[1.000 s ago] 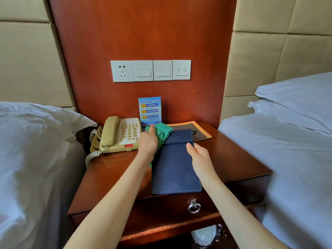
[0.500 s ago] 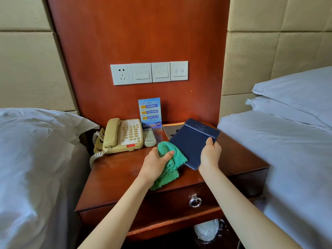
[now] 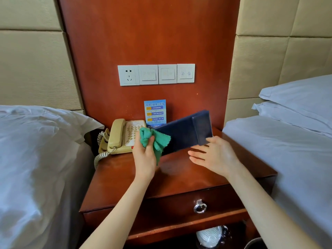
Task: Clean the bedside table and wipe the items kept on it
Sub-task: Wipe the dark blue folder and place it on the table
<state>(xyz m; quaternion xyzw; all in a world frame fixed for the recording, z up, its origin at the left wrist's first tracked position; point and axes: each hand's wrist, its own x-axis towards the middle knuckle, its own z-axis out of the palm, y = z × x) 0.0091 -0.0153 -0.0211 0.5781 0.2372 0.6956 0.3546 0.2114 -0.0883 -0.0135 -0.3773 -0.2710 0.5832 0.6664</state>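
A dark blue leather folder [image 3: 183, 133] is raised off the wooden bedside table [image 3: 179, 178], tilted with its right end higher. My left hand [image 3: 143, 157] grips a green cloth [image 3: 158, 141] and presses it against the folder's left end. At the folder's lower right corner, my right hand [image 3: 215, 155] lies under the edge with fingers straight and spread, thumb touching the edge. A beige telephone [image 3: 122, 137] stands at the table's back left, partly hidden by the cloth. Behind the folder a blue printed card [image 3: 154, 112] leans on the wall panel.
White-sheeted beds flank the table, one on the left [image 3: 36, 159] and one on the right [image 3: 287, 150]. A row of sockets and switches [image 3: 156, 74] is on the wall panel. The drawer has a ring pull [image 3: 200, 206]; a plastic-wrapped item [image 3: 210, 236] sits below.
The folder went from lying flat on the table to being lifted and turned sideways. My left hand with the cloth rose from the tabletop to the folder's left end. My right hand's fingers straightened.
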